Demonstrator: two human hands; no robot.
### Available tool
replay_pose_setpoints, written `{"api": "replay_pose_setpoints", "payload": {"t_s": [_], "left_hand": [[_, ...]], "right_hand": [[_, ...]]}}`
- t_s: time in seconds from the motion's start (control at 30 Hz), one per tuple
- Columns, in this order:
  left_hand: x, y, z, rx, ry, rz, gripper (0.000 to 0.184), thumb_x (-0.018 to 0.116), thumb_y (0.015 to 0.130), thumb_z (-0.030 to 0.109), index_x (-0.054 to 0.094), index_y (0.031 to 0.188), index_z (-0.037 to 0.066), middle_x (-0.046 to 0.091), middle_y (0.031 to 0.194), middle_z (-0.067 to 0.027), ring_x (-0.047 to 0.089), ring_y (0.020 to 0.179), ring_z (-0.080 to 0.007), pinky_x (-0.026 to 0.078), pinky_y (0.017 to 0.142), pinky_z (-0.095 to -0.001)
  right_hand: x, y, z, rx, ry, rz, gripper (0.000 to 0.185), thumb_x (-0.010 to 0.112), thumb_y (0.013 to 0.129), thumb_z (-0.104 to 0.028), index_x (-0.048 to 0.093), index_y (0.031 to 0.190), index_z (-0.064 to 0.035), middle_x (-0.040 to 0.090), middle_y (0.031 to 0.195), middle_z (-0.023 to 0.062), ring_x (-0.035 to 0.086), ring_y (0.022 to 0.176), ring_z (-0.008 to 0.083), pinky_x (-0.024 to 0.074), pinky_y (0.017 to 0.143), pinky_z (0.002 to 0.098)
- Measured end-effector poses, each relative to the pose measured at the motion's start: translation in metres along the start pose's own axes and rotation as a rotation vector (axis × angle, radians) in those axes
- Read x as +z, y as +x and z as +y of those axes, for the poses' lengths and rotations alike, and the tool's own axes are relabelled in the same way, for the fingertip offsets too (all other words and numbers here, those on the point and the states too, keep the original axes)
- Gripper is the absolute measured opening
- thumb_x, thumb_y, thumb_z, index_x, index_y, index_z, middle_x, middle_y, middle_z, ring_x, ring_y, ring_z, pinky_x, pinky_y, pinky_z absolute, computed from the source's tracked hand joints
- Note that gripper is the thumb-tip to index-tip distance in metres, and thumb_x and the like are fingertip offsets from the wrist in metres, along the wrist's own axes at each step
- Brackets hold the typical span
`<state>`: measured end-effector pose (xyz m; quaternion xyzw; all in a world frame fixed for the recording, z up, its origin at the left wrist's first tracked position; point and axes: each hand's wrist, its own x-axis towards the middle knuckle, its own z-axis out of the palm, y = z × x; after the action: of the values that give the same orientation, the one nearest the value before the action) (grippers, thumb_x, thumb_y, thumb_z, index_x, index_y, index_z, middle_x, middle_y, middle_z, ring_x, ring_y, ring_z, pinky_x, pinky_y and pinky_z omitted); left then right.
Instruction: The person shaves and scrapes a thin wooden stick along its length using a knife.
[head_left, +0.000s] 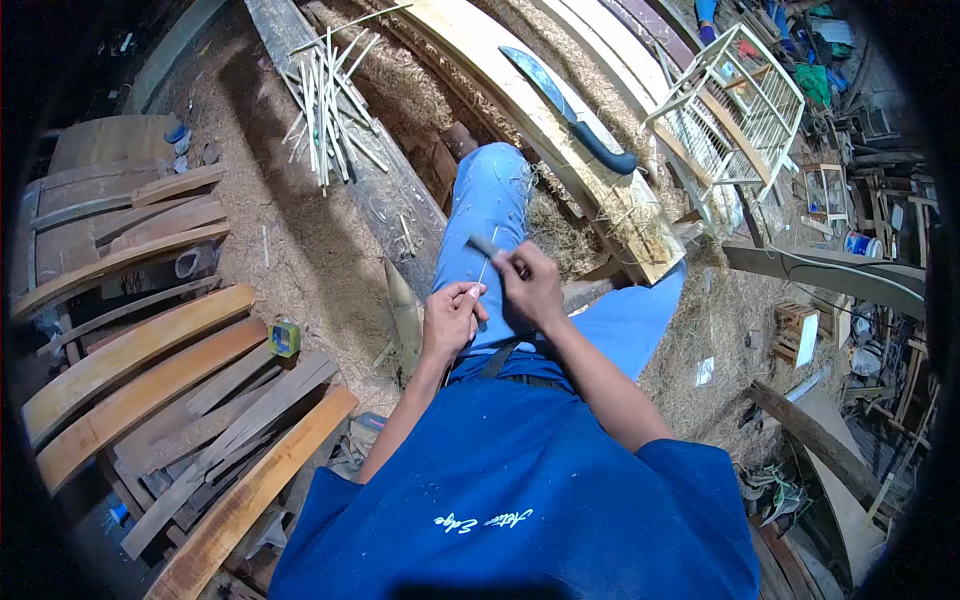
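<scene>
Over my thigh, my left hand (455, 318) pinches the lower end of a thin pale stick (486, 262). Close on its right, my right hand (530, 284) grips a small dark flat tool (484, 245), whose tip points up and left beside the stick. Whether the tool touches the stick I cannot tell. A large knife (552, 92) with a dark handle lies on the pale beam ahead of my knees. To the upper left, a loose pile of thin sticks (328, 118) rests on a grey plank.
A slatted wooden cage (735, 110) stands at the upper right. Curved boards (140, 350) are stacked on the left, with a yellow-green tape measure (285, 339) by them. The pale beam (640, 225) ends near my right knee. Shavings cover the ground.
</scene>
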<state>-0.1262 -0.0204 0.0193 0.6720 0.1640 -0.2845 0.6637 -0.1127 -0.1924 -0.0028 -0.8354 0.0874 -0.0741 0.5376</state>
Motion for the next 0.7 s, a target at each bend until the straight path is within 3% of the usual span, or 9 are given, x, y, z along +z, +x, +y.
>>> {"api": "replay_pose_setpoints", "payload": {"t_s": [0.17,0.33,0.7], "left_hand": [[0.002,0.003,0.003,-0.011,-0.010,0.017,0.026,0.055,0.105,0.016,0.067,0.113,-0.006,0.066,0.068,-0.0066,0.046,0.042,-0.0045,0.035,0.039,-0.0220],[0.003,0.005,0.007,-0.007,0.005,0.021,0.026,0.055,0.105,0.016,0.068,0.112,-0.006,0.065,0.067,-0.0047,0.045,0.043,-0.0037,0.034,0.040,-0.0221],[0.004,0.002,0.004,0.006,-0.011,0.031,0.025,0.056,0.105,0.016,0.068,0.111,-0.006,0.064,0.067,-0.0035,0.042,0.045,-0.0020,0.032,0.042,-0.0215]], "right_hand": [[0.002,0.002,-0.002,-0.037,0.011,-0.034,0.015,0.078,0.086,-0.015,0.068,0.086,-0.0035,0.063,0.079,0.0114,0.066,0.069,0.0295,0.0505,0.061,0.0391],[0.007,0.002,0.004,-0.073,-0.054,-0.018,0.019,0.078,0.087,-0.025,0.069,0.086,-0.0085,0.065,0.083,0.0083,0.067,0.073,0.0329,0.0516,0.062,0.0425],[0.003,0.004,0.003,-0.067,-0.148,-0.009,0.016,0.078,0.087,-0.024,0.070,0.088,-0.0093,0.066,0.088,0.0082,0.068,0.078,0.0351,0.0523,0.064,0.0444]]}}
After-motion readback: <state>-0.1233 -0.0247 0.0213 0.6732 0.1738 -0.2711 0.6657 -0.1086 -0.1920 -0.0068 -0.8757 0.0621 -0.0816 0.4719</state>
